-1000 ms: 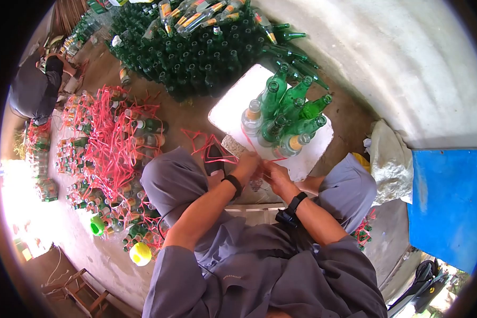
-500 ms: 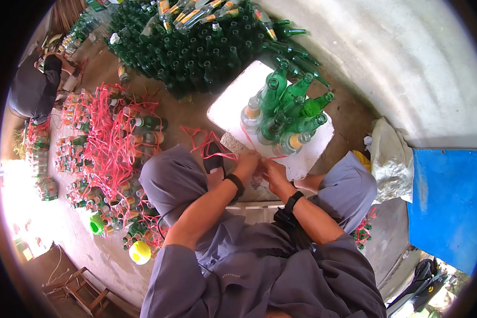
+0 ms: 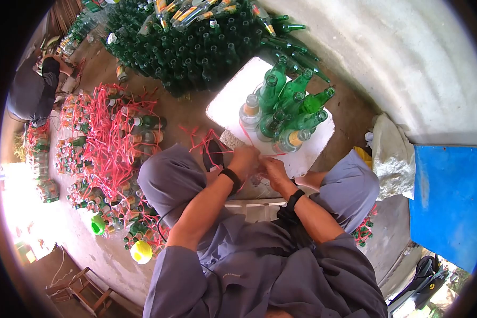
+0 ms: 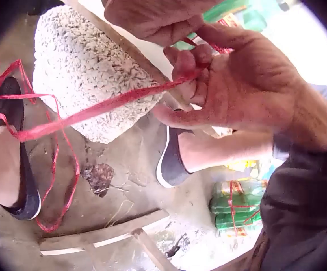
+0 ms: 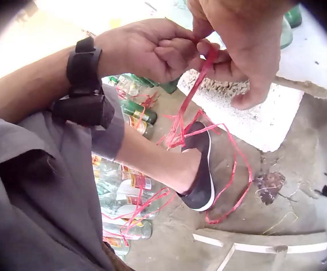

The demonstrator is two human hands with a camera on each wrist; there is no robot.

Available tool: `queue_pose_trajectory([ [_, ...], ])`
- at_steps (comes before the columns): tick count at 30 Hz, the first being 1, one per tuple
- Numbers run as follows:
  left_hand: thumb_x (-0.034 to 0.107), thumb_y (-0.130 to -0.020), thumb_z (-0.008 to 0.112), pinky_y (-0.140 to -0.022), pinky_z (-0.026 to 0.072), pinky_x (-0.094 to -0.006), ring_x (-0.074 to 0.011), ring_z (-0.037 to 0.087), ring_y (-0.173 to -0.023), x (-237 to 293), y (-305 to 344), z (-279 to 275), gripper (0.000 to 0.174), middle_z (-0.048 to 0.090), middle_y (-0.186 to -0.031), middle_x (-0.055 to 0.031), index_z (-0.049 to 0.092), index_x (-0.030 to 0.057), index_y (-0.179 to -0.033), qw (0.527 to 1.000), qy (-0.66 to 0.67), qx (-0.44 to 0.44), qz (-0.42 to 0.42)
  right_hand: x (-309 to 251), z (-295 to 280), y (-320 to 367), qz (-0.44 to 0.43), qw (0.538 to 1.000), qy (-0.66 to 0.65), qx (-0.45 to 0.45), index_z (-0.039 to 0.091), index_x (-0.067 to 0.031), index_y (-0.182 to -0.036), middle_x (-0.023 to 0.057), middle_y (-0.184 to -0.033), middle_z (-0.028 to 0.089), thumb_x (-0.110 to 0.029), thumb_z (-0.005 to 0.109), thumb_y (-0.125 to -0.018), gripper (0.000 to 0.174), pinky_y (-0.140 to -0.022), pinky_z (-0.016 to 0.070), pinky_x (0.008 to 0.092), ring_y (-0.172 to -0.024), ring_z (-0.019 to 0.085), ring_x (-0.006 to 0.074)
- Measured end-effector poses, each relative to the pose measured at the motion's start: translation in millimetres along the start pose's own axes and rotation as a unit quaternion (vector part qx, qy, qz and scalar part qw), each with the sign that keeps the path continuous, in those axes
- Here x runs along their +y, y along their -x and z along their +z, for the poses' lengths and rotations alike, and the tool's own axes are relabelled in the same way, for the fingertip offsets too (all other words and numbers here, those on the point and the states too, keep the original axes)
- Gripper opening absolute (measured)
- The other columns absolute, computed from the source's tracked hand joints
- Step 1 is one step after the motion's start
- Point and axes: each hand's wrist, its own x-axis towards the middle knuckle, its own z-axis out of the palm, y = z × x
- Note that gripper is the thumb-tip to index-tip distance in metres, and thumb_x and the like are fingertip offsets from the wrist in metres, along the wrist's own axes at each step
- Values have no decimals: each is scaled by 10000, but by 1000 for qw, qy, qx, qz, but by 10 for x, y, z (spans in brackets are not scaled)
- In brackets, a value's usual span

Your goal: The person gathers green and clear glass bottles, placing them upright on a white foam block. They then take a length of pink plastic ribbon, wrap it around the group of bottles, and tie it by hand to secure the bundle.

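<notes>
In front of me a cluster of green bottles (image 3: pixel 297 100), with clear bottles (image 3: pixel 250 111) at its near side, stands upright on a white foam block (image 3: pixel 230 100). Red plastic string (image 3: pixel 244 130) runs low around the near bottles to my hands. My left hand (image 3: pixel 245 161) pinches the string, its fingers curled, as the right wrist view shows. Close beside it, my right hand (image 3: pixel 275 172) also pinches the string (image 4: pixel 112 105), which crosses its fingers in the left wrist view. The fingertips of both hands meet there and partly hide the string. Its loose end trails down past my shoe (image 5: pixel 200 169).
Bundles of bottles tied with red string (image 3: pixel 111 143) cover the floor at left. A dense mass of green bottles (image 3: pixel 191 58) stands behind the block. Another person (image 3: pixel 34 87) is at far left. A pale sack (image 3: pixel 392 159) and a blue panel (image 3: pixel 448 201) are at right.
My left hand has shifted slightly left and up, turning at the wrist, and the hands sit a little further apart. The bottles stay on the block.
</notes>
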Motion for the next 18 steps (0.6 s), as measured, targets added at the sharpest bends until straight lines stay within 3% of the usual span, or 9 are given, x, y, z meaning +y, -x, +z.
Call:
queue_pose_trajectory([
  [1,113,-895,610,-441,322,-251,-79,443,-519,175,-32,-218,30,519,-674,19,632,92,-893,907,369,14,-205,22,-23,-20,1,1000,0,0,670,-60,-917,14,-787,622,-315,675,-950,257,-563,458,281,-656,587,128],
  [2,105,-892,615,-433,304,-251,-71,405,-503,243,-66,-324,23,487,-655,32,631,100,-908,644,669,26,-371,73,-74,-67,-5,1000,-17,-17,672,-69,-948,14,-801,634,-292,678,-943,223,-598,493,307,-701,612,143],
  [3,105,-892,615,-433,304,-251,-71,405,-503,-30,-76,-157,23,487,-655,32,631,100,-908,643,668,26,-372,105,-98,-93,-10,999,-35,-33,674,-78,-978,14,-815,646,-270,681,-937,196,-633,527,334,-746,637,158],
  [6,88,-892,620,-417,274,-250,-63,353,-479,-724,-73,249,31,408,-623,61,611,115,-906,830,457,88,-307,-186,58,71,-15,996,-83,-4,682,-74,-967,10,-803,619,-244,683,-939,172,-589,537,337,-694,594,139],
  [8,75,-892,625,-409,248,-248,-57,340,-467,-481,-93,-76,69,378,-614,74,582,128,-879,683,578,188,-406,-211,72,47,-24,995,-96,0,675,-56,-983,10,-797,603,-260,688,-941,209,-572,526,327,-678,580,133],
  [11,70,-887,641,-407,248,-243,-55,329,-458,-371,-29,-340,105,381,-616,75,560,136,-871,600,676,178,-388,-214,106,14,-13,987,-162,8,666,-45,-1017,10,-798,593,-267,689,-947,234,-549,496,306,-648,558,124],
  [15,70,-894,643,-410,252,-240,-53,328,-461,-541,11,-223,120,386,-615,71,558,141,-848,597,661,211,-403,-174,194,-79,48,957,-285,-4,665,-78,-1047,10,-809,608,-242,685,-952,190,-529,431,265,-629,539,110],
  [17,62,-900,640,-409,261,-242,-57,338,-467,-967,103,100,130,399,-617,59,558,130,-825,810,471,243,-250,-132,204,-162,54,958,-280,-12,667,-89,-1033,5,-808,614,-239,696,-943,177,-521,421,251,-630,534,103],
  [18,62,-900,640,-409,261,-242,-57,338,-467,-861,75,-33,130,399,-617,59,558,130,-825,810,470,244,-252,-121,207,-200,57,959,-276,-19,669,-100,-1020,1,-807,619,-236,707,-934,165,-514,411,238,-632,529,97],
])
